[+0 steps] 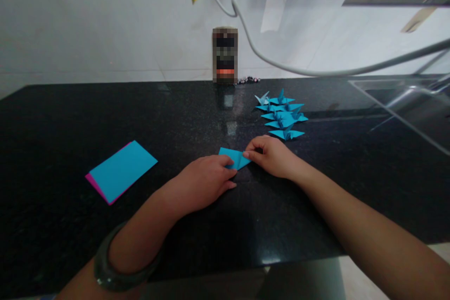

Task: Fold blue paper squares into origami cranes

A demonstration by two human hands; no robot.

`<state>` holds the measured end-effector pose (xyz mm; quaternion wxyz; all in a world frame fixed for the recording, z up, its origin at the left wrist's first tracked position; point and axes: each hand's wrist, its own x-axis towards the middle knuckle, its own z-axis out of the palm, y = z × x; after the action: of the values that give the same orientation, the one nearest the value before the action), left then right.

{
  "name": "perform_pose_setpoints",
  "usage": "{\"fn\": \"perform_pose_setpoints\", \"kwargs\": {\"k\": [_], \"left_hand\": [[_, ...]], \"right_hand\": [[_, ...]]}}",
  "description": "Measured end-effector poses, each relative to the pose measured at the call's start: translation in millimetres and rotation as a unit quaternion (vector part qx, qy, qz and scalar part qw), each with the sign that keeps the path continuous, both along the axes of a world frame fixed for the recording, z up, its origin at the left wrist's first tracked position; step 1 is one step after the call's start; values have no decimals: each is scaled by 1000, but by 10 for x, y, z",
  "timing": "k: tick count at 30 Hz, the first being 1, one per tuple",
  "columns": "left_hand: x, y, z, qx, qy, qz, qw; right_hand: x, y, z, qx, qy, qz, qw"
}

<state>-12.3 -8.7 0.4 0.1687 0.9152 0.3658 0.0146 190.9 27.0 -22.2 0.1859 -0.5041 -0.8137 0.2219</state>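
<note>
A small folded piece of blue origami paper (237,161) lies on the dark countertop, between my hands. My left hand (207,180) rests over its left part, fingers stretched out and pressing it down. At the paper's right corner, my right hand (269,154) pinches the edge between thumb and forefinger. Just beyond my right hand sits a cluster of folded blue paper cranes (286,119), with one paler crane (262,99) at the back. To the left lies a stack of paper sheets (123,171), blue on top with pink showing underneath.
The black speckled countertop (190,126) runs back to a white wall. A phone-like object (225,55), blurred out, leans there beside a beaded strand (249,79). A grey cable (298,71) hangs across the right. A sink edge (397,115) shows at far right.
</note>
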Motion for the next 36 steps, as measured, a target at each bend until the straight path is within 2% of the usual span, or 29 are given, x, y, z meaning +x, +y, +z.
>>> {"fn": "perform_pose_setpoints", "kwargs": {"k": [7, 18, 36], "left_hand": [[2, -6, 4, -5, 3, 0, 1000], [-3, -8, -13, 3, 8, -1, 1000], [-2, -12, -16, 1, -1, 7, 1000]], "right_hand": [[-65, -16, -36, 28, -57, -38, 997], [-114, -49, -55, 54, -102, -59, 992], [-125, -43, -92, 60, -96, -61, 992]]}}
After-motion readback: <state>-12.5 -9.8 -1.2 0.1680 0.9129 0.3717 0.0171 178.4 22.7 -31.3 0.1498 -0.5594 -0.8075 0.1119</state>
